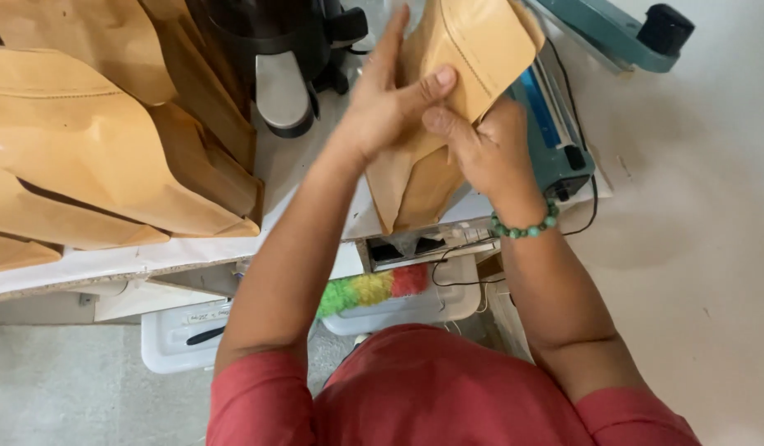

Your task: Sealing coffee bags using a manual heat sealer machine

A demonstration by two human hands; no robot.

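A stack of tan paper pouches (93,140) lies on the left part of the white bench (142,256), reaching to its near edge. Just right of the stack, farther from that edge, stands a black and silver machine (275,58). Right of the machine, over the middle of the bench, the left hand (382,99) and the right hand (481,149) hold a tan paper pouch (448,91) between them, left hand on its left face, right hand at its right side. Behind and right of this pouch, a blue-green heat sealer (564,132) sits at the right end of the bench. Below the near edge, white plastic tubs (184,330) rest on the floor (52,388), one holding a multicoloured duster (370,289).
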